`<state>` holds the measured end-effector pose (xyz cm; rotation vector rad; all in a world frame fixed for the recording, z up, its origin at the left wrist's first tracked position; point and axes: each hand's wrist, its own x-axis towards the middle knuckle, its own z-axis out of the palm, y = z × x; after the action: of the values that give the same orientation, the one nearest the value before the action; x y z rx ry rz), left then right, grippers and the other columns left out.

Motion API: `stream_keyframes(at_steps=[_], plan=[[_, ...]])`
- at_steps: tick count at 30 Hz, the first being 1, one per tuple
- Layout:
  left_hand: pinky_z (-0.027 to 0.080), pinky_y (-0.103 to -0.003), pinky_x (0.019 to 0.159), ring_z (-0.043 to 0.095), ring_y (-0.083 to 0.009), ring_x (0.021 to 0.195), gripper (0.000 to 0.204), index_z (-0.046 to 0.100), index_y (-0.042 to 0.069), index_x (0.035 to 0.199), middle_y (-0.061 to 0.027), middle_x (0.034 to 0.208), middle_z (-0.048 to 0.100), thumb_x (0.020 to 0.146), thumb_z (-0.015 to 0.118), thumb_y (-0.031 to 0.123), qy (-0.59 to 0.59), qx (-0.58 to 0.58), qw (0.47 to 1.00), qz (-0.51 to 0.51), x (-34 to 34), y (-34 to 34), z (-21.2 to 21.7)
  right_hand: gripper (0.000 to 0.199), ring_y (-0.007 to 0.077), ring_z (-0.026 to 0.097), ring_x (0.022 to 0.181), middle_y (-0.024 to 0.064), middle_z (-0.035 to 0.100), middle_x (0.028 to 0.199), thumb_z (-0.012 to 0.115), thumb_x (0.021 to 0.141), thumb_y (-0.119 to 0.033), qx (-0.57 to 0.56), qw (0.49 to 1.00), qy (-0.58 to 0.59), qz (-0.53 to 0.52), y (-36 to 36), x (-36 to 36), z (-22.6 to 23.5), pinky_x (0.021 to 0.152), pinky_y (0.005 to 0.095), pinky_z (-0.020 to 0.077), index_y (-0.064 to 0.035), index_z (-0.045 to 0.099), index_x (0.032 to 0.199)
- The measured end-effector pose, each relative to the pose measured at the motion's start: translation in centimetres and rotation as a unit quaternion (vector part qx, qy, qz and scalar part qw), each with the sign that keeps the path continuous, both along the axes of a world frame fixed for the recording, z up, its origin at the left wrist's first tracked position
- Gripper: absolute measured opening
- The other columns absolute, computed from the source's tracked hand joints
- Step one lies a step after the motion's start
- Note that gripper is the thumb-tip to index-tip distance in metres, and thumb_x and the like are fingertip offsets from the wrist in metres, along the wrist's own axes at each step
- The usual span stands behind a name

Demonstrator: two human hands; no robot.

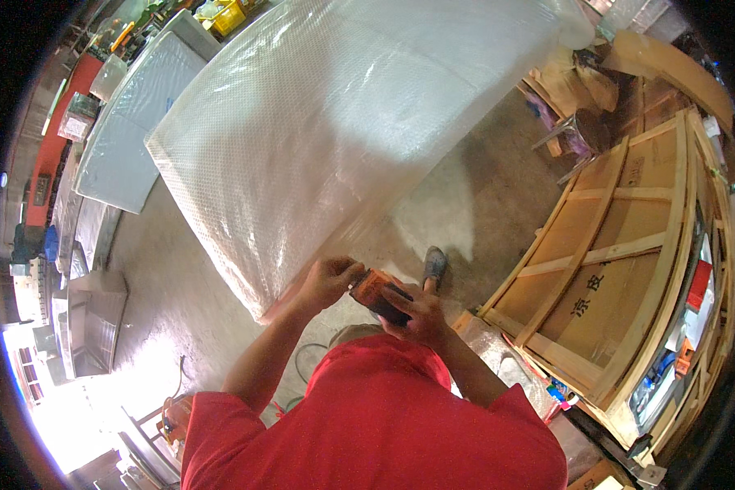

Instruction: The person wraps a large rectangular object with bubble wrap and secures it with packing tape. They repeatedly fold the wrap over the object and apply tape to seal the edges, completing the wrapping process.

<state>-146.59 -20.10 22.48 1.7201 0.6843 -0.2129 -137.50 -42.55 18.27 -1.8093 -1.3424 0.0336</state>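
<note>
Orange-and-black handheld unit (373, 287): pos. is in front of the wearer's chest, above the floor (490, 196) and near the lower corner of a large bubble-wrapped panel (318, 139).

Grip status: R hand (420, 314) has its fingers wrapped round the dark end, grasping it. L hand (331, 282) has its fingers curled in at the opposite end; whether they pinch it or merely touch it can't be told at this res.

Caution: if R fingers slacken w/o firm L support, the unit could drop to the hard floor or onto the shoe (435, 265), which shows just beyond it. Swinging the unit toward the panel may snag or tear the clear wrap. L fingertips could get nicked if that end has a sharp edge; none is confirmed.

Appearance: compact, blocky body, held at a slant; orange upper face w/ dark markings, black R portion, partly hidden by fingers.
</note>
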Motion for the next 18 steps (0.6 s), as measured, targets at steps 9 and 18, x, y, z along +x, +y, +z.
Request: stream_keyframes(at_steps=[9,18], plan=[[0.050,-0.047,0.078,0.066,-0.0382,0.087,0.021,0.070,0.009,0.086,-0.0137,0.085,0.070,0.091,0.061,0.027,0.006,0.508,0.858,0.069,5.9,8.3,-2.3,0.074,0.0384,0.066,0.077,0.0195,0.066,0.093,0.074,0.074,-0.028,-0.157,0.983,0.085,-0.043,5.2,3.1,-5.9,0.066,0.0466,0.0554,-0.0233,0.050,0.144],[0.029,-0.054,0.109,0.040,-0.0388,0.132,0.070,0.044,0.019,0.146,-0.0152,0.143,0.045,0.083,0.071,0.032,0.017,0.532,0.818,0.218,6.4,6.3,-5.1,0.079,0.0391,0.065,0.097,0.0229,0.064,0.106,0.072,0.077,-0.036,-0.247,0.959,0.135,0.026,7.9,4.8,-7.8,0.085,0.0477,0.0536,-0.0348,0.040,0.149]])
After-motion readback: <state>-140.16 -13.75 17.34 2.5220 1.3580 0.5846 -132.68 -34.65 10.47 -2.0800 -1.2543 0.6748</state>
